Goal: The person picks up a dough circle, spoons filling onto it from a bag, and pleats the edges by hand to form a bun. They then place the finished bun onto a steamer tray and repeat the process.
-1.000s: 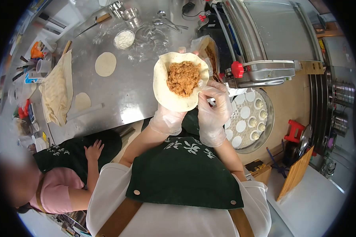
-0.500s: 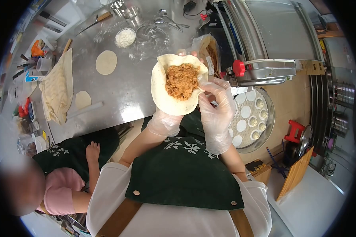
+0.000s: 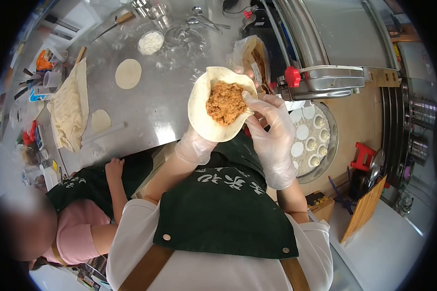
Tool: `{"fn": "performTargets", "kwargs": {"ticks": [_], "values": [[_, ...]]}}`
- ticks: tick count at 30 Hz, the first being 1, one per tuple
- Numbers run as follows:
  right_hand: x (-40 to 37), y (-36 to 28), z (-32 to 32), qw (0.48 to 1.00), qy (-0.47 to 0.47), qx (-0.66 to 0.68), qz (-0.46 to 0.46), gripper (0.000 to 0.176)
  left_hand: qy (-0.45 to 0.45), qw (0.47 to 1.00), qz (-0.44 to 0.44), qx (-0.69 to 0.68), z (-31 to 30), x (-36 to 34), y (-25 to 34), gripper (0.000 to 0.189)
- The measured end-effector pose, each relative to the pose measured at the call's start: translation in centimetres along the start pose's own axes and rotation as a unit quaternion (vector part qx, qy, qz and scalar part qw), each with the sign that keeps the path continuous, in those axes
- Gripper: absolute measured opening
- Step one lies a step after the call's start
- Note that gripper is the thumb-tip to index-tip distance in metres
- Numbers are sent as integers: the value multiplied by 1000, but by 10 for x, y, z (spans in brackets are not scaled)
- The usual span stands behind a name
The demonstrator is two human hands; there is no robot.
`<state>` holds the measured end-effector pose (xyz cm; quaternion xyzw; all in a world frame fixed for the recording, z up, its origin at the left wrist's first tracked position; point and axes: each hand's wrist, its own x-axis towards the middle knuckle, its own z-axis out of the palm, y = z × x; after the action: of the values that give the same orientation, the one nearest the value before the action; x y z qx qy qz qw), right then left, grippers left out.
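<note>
A round dough wrapper (image 3: 199, 114) carries a mound of brown, shredded-looking filling (image 3: 226, 103) in its middle. Under it is my left hand (image 3: 195, 148) in a clear plastic glove, cupping the wrapper from below, with fingertips showing past its far edge. My right hand (image 3: 273, 128), gloved too, pinches the wrapper's right edge, where small pleats are gathered. Its thumb and fingers are closed on the dough beside the filling. The wrapper's other edges stand loose and slightly raised, the far left one folded a little inward.
Flat dough rounds (image 3: 128, 73), a bowl of white filling or flour (image 3: 151, 43), a knife (image 3: 123, 18) and cloth-covered dough (image 3: 69, 109) lie on the steel table (image 3: 150, 109). A dough-rolling machine (image 3: 320, 80) stands right, above a round tray (image 3: 331, 145) of small buns. A co-worker (image 3: 82, 225) is at left.
My right hand has shifted along the wrapper's right edge, its fingertips now nearer the filling. The wrapper has turned slightly, and its far edge is folded differently. The co-worker's arm moved slightly.
</note>
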<state>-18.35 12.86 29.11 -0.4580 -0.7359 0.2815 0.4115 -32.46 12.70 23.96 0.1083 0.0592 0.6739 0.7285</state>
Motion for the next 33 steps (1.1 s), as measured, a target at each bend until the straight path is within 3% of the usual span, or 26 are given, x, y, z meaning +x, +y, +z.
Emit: {"fn": "performTargets", "kwargs": {"ticks": [2,5,6,10,13,16,20,24,27,33], "values": [[-5,5,1,1000,7,2,24,37,86,984,-33,152,4,-6,6,63],[-12,10,2,996,3,21,81,37,104,982,-158,10,-27,-10,23,74],[-13,10,2,994,-1,31,104,37,78,978,-190,-27,-25,-8,29,88],[-14,13,7,993,7,50,111,39,132,966,-192,-112,-4,-24,41,107],[-13,14,6,995,4,50,90,40,82,982,-157,-66,1,-29,38,90],[-11,12,3,997,-3,52,61,41,160,967,-119,156,24,-29,30,64],[-10,10,3,998,-14,63,2,46,233,939,-133,217,21,-26,18,50],[-3,9,-10,998,-60,-4,-29,54,218,921,-126,297,29,-25,19,52],[1,0,-21,987,-128,-94,3,57,198,905,-137,350,41,-22,23,55],[-6,14,-17,992,-54,-85,-81,51,149,903,-162,368,35,-17,32,56]]}}
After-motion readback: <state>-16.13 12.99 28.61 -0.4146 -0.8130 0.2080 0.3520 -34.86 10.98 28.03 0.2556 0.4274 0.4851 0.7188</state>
